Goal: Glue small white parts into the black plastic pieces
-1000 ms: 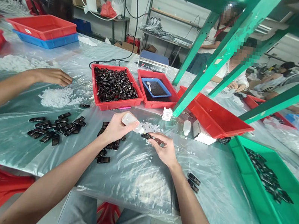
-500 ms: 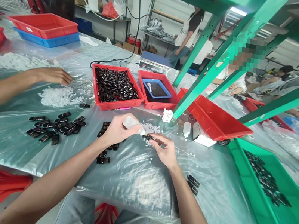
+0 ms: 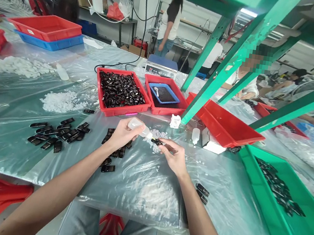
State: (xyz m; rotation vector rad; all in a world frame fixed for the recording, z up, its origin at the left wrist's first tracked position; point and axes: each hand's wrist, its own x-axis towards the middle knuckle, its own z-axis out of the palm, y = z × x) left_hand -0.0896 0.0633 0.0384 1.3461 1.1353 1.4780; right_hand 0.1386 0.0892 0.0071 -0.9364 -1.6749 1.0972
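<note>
Head view: left hand (image 3: 123,134) is wrapped round a translucent white plastic squeeze bottle (image 3: 139,127), nozzle angled down; right hand (image 3: 176,160) pinches a small glossy black oblong part (image 3: 156,141), fingers nearly closed. Both sit mid-bench, between the near edge of the plastic-covered bench (image 3: 139,190) and the red tray (image 3: 122,112). Nozzle meets or nearly meets part, can't tell. I'd steady the part, squeeze lightly, avoid the white bits (image 3: 162,134).

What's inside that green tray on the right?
The green tray holds many small black pieces, loosely heaped and overlapping. Only the upper ones show properly; whatever lies beneath them is covered, so I can't tell.
</note>
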